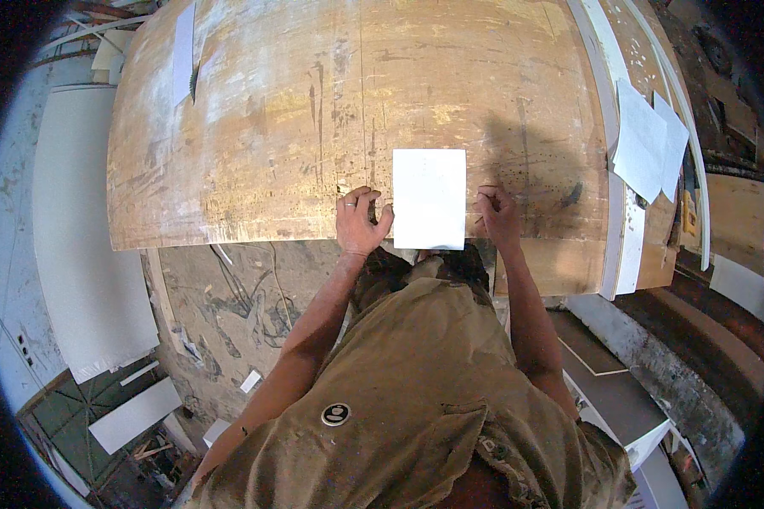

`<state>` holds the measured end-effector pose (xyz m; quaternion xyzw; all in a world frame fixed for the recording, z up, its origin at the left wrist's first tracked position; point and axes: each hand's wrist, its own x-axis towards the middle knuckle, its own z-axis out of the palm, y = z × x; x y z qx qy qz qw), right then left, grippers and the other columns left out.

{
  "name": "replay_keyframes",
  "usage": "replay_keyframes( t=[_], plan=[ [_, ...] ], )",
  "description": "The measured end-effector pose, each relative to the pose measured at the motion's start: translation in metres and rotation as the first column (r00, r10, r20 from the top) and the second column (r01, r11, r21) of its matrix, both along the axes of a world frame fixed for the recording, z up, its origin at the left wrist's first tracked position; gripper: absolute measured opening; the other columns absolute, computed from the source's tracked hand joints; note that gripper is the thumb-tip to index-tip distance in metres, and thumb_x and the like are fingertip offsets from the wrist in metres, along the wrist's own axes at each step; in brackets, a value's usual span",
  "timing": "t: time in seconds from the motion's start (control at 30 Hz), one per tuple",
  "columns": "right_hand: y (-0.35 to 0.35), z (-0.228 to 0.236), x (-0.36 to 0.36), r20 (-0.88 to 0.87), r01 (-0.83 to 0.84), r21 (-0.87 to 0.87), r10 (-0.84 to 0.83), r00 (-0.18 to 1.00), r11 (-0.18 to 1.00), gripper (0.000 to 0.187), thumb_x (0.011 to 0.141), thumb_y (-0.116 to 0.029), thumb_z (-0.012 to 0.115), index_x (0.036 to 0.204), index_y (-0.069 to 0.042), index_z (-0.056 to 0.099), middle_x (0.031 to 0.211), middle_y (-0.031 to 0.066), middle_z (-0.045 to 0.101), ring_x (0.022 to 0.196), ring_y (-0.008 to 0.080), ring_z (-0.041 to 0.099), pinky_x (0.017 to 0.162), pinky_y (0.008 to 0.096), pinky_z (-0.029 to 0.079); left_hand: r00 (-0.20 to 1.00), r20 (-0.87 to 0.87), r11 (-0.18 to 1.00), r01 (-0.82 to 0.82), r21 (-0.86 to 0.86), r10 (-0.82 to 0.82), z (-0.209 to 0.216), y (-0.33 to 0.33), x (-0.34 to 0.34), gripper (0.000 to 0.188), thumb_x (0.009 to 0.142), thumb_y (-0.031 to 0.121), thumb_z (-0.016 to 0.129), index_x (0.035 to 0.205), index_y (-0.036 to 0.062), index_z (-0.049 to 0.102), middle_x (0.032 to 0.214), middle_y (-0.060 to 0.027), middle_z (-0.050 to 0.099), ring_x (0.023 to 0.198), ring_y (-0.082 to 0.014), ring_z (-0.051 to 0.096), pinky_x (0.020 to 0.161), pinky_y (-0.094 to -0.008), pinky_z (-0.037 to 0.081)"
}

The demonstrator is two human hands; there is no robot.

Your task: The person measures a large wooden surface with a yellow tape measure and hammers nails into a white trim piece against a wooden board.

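A white rectangular sheet point(429, 199) lies on the worn wooden tabletop point(263, 127), its lower end at the near edge. Just left of the sheet, my left hand point(363, 224) rests on the wood with bent fingers apart, a ring on one of them. It holds nothing, and its thumb comes close to the sheet's left side. My right hand point(499, 215) is at the sheet's right, apart from it. Its fingers are curled together, and anything in them is too small to make out.
White strips point(626, 246) run along the table's right side, with loose white papers point(639, 140) on them. A thin pale strip point(183, 55) lies at the far left of the tabletop. Large white panels point(89, 220) lean at left. Cables point(273, 284) trail across the floor.
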<state>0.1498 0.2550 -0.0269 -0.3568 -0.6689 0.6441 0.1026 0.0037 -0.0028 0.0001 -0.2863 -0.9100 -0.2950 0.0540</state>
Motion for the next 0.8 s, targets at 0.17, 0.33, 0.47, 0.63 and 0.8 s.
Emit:
replay_keyframes(
  t=[0.17,0.33,0.47,0.63,0.8],
  plan=[
    [-0.001,-0.001,0.001,0.014,0.027,-0.046,-0.026,1.0,0.999,0.018,0.093,-0.015,0.062,0.104,-0.002,0.067,0.081,0.005,0.067,0.069,0.0095,0.065,0.048,0.025,0.051,1.0,0.0,1.0,-0.001,-0.004,0.001,-0.001,0.0,0.0,0.032,0.077,0.028,0.072,0.103,0.0099,0.067,0.111,-0.0102,0.06,0.102,-0.0315,0.054,0.087,-0.0428,0.048],
    [0.0,0.004,0.001,0.023,-0.004,0.019,0.003,1.0,1.0,0.018,0.093,-0.015,0.062,0.104,-0.002,0.066,0.082,0.0058,0.068,0.07,0.0106,0.066,0.049,0.0262,0.053,1.0,0.003,1.0,0.003,-0.011,-0.003,0.0,-0.001,0.0,0.033,0.077,0.028,0.072,0.104,0.0104,0.067,0.112,-0.0109,0.059,0.103,-0.0321,0.054,0.087,-0.0436,0.049],
    [0.0,0.007,0.0,0.05,0.015,-0.043,-0.012,0.999,0.999,0.018,0.093,-0.015,0.062,0.104,-0.002,0.067,0.082,0.0064,0.068,0.071,0.0119,0.068,0.05,0.0263,0.054,0.999,0.039,1.0,-0.01,-0.01,0.011,0.001,-0.001,0.0,0.031,0.077,0.028,0.073,0.102,0.0104,0.068,0.115,-0.0104,0.061,0.108,-0.0317,0.055,0.091,-0.0428,0.048],
    [-0.001,0.008,0.0,0.055,0.008,-0.016,-0.007,0.998,1.0,0.019,0.093,-0.014,0.061,0.106,-0.002,0.068,0.084,0.0071,0.069,0.073,0.0131,0.069,0.049,0.0257,0.054,0.999,0.05,1.0,-0.012,-0.027,0.014,0.002,-0.001,0.001,0.031,0.077,0.027,0.073,0.102,0.0099,0.067,0.114,-0.0108,0.061,0.107,-0.0324,0.055,0.091,-0.0432,0.048],
    [-0.001,0.01,-0.001,0.07,0.006,-0.013,-0.006,0.998,1.0,0.02,0.093,-0.014,0.061,0.107,-0.002,0.067,0.084,0.0074,0.07,0.07,0.0128,0.069,0.048,0.0257,0.053,1.0,0.015,1.0,0.002,-0.016,-0.002,0.001,-0.002,0.0,0.033,0.078,0.029,0.072,0.104,0.0101,0.067,0.112,-0.0097,0.059,0.103,-0.0315,0.054,0.088,-0.0432,0.049]
  ],
)
